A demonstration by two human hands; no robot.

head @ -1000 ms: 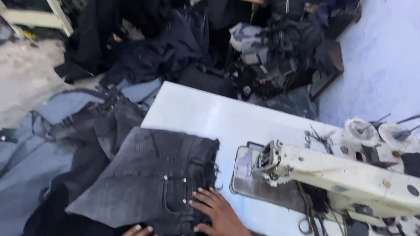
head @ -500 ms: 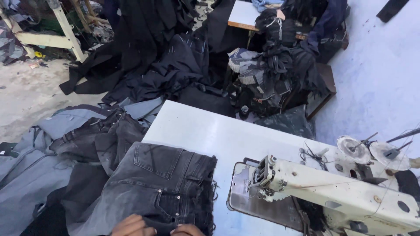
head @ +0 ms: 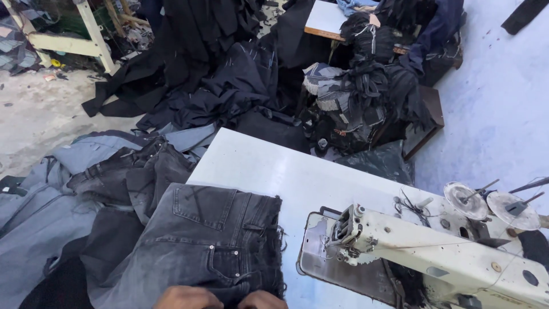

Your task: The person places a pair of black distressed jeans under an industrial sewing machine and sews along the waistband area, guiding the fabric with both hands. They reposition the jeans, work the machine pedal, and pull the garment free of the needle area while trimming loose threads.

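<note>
Two hands [head: 223, 298] on one grey jeans [head: 200, 240]

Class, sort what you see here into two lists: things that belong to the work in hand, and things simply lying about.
In hand:
left hand
right hand
grey jeans
sewing machine
white table

Lying about:
dark garment heap
blue-grey denim pile
thread stands
wooden frame

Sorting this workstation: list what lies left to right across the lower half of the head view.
Pile of blue-grey denim → black jeans held at the bottom edge by left hand and right hand → white table → sewing machine → thread stands.
</note>
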